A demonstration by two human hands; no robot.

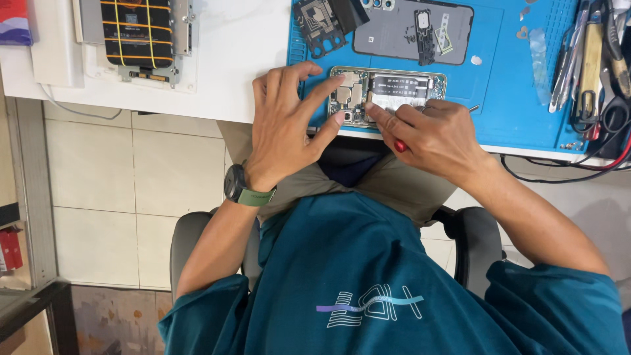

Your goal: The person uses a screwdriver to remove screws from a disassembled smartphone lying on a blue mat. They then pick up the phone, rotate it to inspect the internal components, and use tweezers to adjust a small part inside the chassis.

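You are steadying opened phone (388, 95) with spread left hand (286, 128) fingertips; right hand (430, 135) is gripping red-handled tool (400, 146). Board likely fragile, light: hold frame edges only.

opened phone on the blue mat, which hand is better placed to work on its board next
Probably the right hand: it grips a red-handled tool with a finger on the opened phone near its board. The left hand is empty, fingers spread, steadying the phone's left end.

head cam, steep downward, near bench (217, 79)
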